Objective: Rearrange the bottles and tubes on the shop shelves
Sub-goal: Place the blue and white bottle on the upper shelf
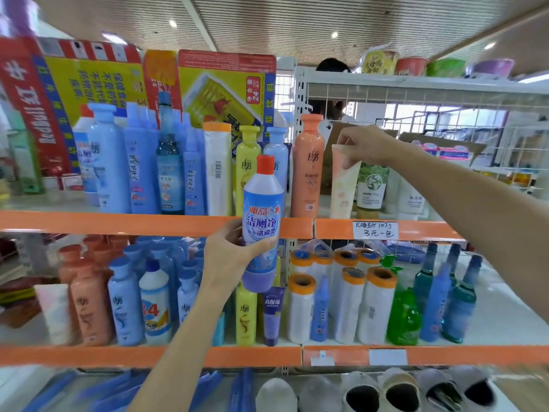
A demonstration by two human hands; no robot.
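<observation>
Toilet-cleaner bottle, blue-white with red cap: held upright in front of the upper shelf's orange edge, gripped low by the left hand. Cream tube: stood on the upper shelf beside the peach shampoo bottle, its crimped top pinched by the right hand.

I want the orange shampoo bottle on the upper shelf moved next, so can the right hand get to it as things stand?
Probably not right away: the right hand is pinching the top of a pale tube. The orange bottle stands just beside it, front row, nothing blocking, so once the tube is released the way looks free.
</observation>
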